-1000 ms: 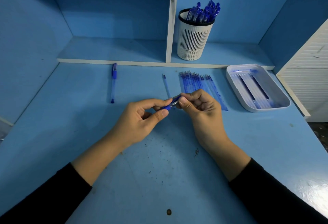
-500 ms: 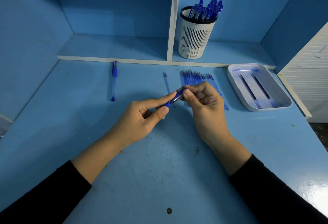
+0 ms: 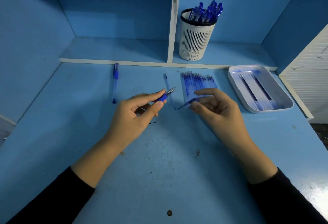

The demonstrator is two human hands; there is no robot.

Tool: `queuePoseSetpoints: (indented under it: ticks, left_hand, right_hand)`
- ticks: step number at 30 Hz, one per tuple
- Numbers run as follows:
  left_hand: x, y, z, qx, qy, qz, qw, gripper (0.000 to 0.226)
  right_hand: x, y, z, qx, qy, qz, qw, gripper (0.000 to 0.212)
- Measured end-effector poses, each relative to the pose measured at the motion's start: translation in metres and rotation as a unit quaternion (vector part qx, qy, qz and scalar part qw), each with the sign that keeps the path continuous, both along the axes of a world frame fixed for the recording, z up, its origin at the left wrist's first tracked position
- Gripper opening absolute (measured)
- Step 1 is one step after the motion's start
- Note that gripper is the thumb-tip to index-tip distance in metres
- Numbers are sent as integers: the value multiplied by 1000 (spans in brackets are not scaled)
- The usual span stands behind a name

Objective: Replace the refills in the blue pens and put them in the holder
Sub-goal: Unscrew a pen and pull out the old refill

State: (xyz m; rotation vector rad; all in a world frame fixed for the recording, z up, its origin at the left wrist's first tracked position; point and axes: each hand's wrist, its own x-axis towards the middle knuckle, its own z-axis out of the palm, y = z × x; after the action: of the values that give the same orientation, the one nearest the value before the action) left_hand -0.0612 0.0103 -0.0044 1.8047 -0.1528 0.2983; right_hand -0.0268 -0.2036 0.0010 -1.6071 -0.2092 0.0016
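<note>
**Item 1. Pen front section** [image 3: 166, 95]: blue sleeve with a silver nose cone. It is pinched between the thumb and forefinger of the left hand [image 3: 132, 115] and raised above the middle of the surface [image 3: 159, 170], cone pointed away. It is judged to be kept apart so that the barrel stays open for refill work.

**Item 2. Pen barrel** [image 3: 190, 101]: clear and blurred. It is held lightly in the fingertip grip of the right hand [image 3: 218, 115], with the other fingers loosely spread. Whether a refill sits inside cannot be told.

**Item 3. Loose refill** [image 3: 168, 88]: laid alone on the surface between the two hands, within easy reach.

**Item 4. Row of refills** [image 3: 197, 83]: laid side by side toward the far edge, tips aligned, judged to be a supply.

**Item 5. Tray** [image 3: 234, 85]: white, set near the far right corner. A few refills are kept inside, apart from the row.

**Item 6. Blue pen** [image 3: 115, 83]: whole, laid toward the far left, judged to be awaiting its turn.

**Item 7. Holder** [image 3: 195, 41]: white and slotted, stood on the shelf behind the far edge. Blue pens [image 3: 206, 13] are stored upright in it.
</note>
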Motion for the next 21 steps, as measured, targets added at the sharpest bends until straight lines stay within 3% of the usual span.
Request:
queuePoseSetpoints:
  ticks: [7,13,17,21]
  left_hand:
    - [3,1,-5,102,-93,14,990,27]
    - [2,0,-8,104,-77,17,991,28]
    - [1,0,-8,98,-65,18,993,27]
    - [1,1,-8,110,-68,13,992,26]
  right_hand:
    - [-8,1,-5,-183,-30,55,981,11]
    - [-11,13,-8,-269,-102,5,958,9]
    - [-11,12,-8,-268,-89,-1,959,12]
    - [-11,10,-1,-165,-21,-18,986,6]
